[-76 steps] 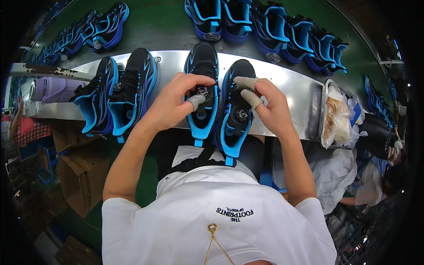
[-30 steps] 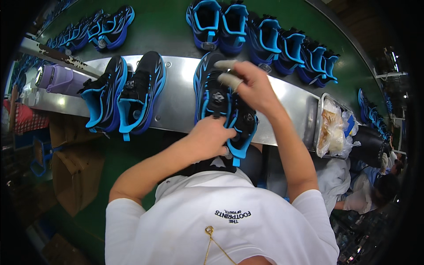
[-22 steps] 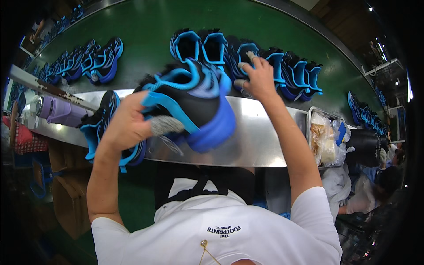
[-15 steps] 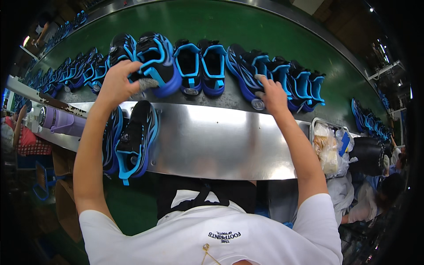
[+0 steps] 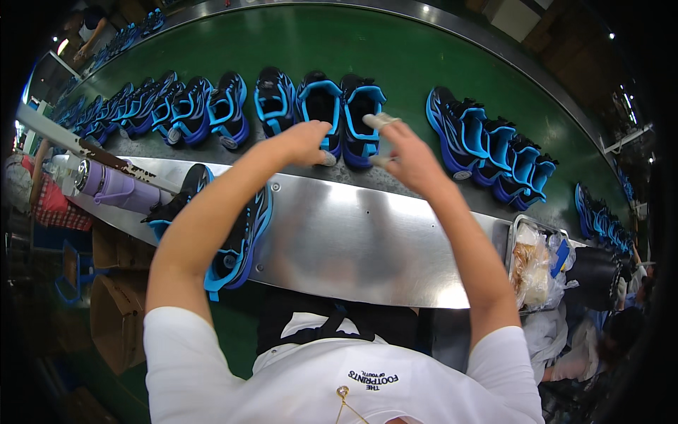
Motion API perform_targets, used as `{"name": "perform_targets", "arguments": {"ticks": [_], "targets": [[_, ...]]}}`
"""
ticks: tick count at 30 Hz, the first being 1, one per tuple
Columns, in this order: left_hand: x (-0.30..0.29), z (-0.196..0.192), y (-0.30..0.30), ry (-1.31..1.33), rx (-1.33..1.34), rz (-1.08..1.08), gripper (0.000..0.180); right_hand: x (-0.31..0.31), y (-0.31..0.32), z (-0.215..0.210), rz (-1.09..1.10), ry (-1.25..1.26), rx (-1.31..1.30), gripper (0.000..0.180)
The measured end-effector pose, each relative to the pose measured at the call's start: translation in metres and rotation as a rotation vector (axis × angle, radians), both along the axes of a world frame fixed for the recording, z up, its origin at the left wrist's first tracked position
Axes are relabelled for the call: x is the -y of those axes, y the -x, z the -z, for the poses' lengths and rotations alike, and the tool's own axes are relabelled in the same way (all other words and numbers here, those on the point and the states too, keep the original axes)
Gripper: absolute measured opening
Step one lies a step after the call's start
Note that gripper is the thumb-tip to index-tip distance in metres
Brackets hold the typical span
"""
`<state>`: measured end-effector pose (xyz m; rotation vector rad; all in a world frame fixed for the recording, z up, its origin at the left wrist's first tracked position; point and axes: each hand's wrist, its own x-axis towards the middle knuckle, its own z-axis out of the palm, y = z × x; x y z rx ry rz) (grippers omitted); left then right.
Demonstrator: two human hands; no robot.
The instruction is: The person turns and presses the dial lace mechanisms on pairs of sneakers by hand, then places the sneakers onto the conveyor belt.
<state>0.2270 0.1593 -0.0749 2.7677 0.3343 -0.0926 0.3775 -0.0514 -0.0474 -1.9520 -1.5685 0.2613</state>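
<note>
Head view shows both arms stretched to the far side. The left hand (image 5: 305, 141) lies curled, knuckles up, on the heel of a black and bright-blue sports shoe (image 5: 319, 113); whether its fingers pinch the collar I cannot tell. The right hand (image 5: 406, 152) stands loosely open just right of that shoe's twin (image 5: 361, 119), its taped fingers (image 5: 381, 121) touching the twin's heel and holding nothing that shows. Both shoes sit side by side, toes pointing away, on the green conveyor belt (image 5: 424, 63).

Such a shoe looks light, with a soft padded upper and a stiffer moulded sole, so the heel collar or the sole edge would give the firmest hold; nothing about it seems fragile or slippery.

Left and right along the belt run more matching shoes in a row. Nearer lies the shiny steel worktop (image 5: 367, 240), carrying another black and blue pair (image 5: 233, 233) at its left, partly behind the left forearm, and a lilac drinking bottle (image 5: 113, 187) lying further left. At the worktop's right end a metal tray (image 5: 513, 233) holds crumpled clear plastic bags with something pale brown inside.
</note>
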Motion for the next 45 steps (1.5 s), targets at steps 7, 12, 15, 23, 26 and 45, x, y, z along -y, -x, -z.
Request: {"name": "perform_targets", "arguments": {"ticks": [7, 12, 15, 23, 26, 45], "targets": [[0.058, -0.054, 0.011, 0.267, 0.178, -0.058, 0.026, 0.027, 0.015, 0.009, 0.218, -0.097, -0.468, 0.057], [0.168, -0.061, 0.125, 0.428, 0.266, 0.157, 0.016, 0.132, 0.084, -0.026, 0.062, -0.028, -0.658, 0.049], [0.205, -0.048, 0.163, 0.592, 0.022, 0.159, 0.020, 0.187, 0.123, -0.020, 0.051, 0.169, -0.629, 0.048], [0.208, -0.055, 0.163, 0.317, 0.578, -0.245, 0.048, 0.176, 0.109, -0.065, 0.257, -0.151, 0.104, 0.065], [0.205, -0.036, 0.134, 0.192, 0.532, -0.159, 0.054, 0.153, 0.087, -0.025, 0.150, -0.099, 0.279, 0.058], [0.225, -0.023, 0.124, 0.110, 0.312, -0.004, 0.049, 0.146, 0.076, -0.020, 0.379, 0.006, -0.617, 0.070]]}}
